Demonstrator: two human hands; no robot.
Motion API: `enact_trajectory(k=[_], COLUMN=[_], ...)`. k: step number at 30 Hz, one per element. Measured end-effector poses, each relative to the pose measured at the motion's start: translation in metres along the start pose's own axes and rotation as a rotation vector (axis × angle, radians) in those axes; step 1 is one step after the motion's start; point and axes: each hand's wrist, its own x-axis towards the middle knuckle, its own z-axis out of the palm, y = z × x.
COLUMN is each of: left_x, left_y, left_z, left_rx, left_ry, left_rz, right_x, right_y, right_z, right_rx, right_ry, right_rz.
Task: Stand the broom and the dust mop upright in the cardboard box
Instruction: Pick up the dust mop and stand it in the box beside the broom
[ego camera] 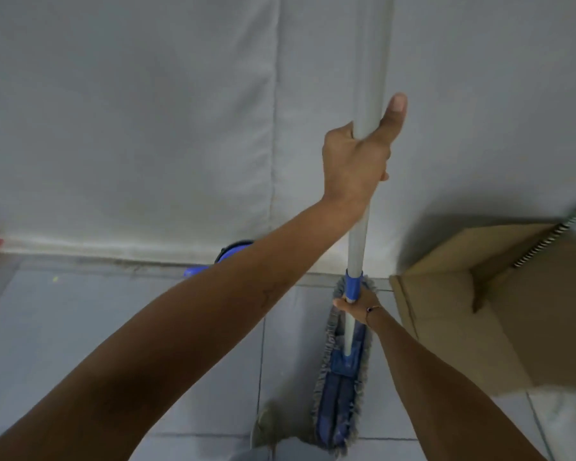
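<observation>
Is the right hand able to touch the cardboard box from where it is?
Probably yes. The right hand grips the dust mop handle low down, and the cardboard box stands just beside it with nothing between, though it would have to let go first.

Both hands on dust mop (341, 377) pole

A: Left hand (354, 161)?
B: Raised high, arm stretched out, fingers wrapped shut, thumb pointing up.
A: Right hand (358, 306)?
B: Held low, arm extended down, fingers closed, bracelet on wrist
</observation>
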Motion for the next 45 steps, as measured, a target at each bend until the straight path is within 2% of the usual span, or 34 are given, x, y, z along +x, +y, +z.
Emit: enact_trajectory(k=[5, 8, 10, 14, 18, 30, 36, 45], left_x=[0.007, 0.007, 0.004, -0.005, -0.019, -0.045, -0.036, 0.017], left_y=[0.035, 0.033, 0.027, 0.014, -0.003, -0.046, -0.067, -0.096], left_z=[0.071, 0.11, 0.134, 0.185, 0.245, 0.438, 0.488, 0.54], left_rx=[0.031, 0.039, 0.025, 0.002, 0.003, 0.06, 0.078, 0.092], left_ry=[-0.362, -0.501, -0.533, -0.523, -0.544, -0.599, -0.591, -0.56], left_rz=[-0.009, -0.016, -0.012, 0.02, 0.008, -0.013, -0.034, -0.025], right_x=[-0.034, -0.045, -0.047, -0.049, -0.054, -0.068, -0.056, -0.002], right_y=[0.009, 0.028, 0.043, 0.077, 0.123, 0.253, 0.276, 0.29], right_z=[-0.051, -0.082, -0.098, -0.127, -0.161, -0.272, -0.304, -0.357], right_rx=[0.2, 0.287, 0.311, 0.374, 0.39, 0.605, 0.73, 0.71], right_ry=[0.307, 0.402, 0.436, 0.517, 0.507, 0.515, 0.507, 0.485], right_rz=[0.054, 0.093, 0.114, 0.137, 0.186, 0.043, 0.034, 0.039])
